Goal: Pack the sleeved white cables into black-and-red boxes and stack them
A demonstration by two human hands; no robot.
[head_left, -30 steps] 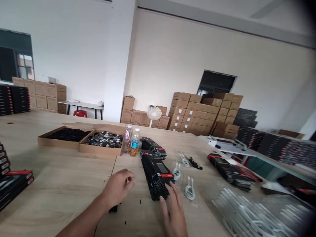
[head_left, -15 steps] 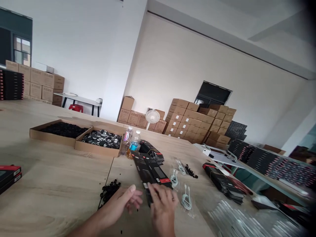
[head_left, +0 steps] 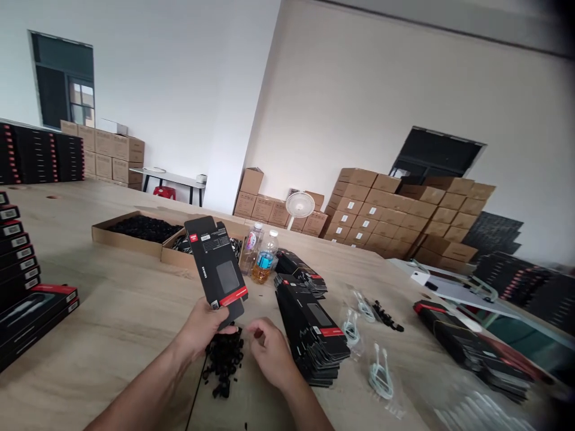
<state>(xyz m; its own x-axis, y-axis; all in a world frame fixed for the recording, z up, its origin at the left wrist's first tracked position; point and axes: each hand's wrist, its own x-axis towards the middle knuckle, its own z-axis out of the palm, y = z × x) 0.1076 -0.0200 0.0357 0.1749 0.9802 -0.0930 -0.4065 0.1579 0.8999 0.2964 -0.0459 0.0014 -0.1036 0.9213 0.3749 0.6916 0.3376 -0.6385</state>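
Observation:
A flat black box with a red band [head_left: 218, 263] is held up by its lower end in my left hand [head_left: 204, 326], thumb across it. My right hand [head_left: 272, 353] is near the pile of small black parts [head_left: 224, 359], fingers curled; its fingertips are too small to show whether anything is between them. Just right of that hand lies a stack of flat black boxes [head_left: 309, 323], with another stack [head_left: 300, 272] behind it.
Two bottles [head_left: 265, 257] stand behind the hands, beside cardboard trays [head_left: 128, 236] of black items. White cables [head_left: 381, 377] lie to the right, near a banded bundle of black boxes [head_left: 471, 347]. Finished-looking black boxes [head_left: 38, 317] are stacked at the left.
My left hand has taken hold of a flat black box and raised it. My right hand has moved off the stack toward the black parts. The view has turned left.

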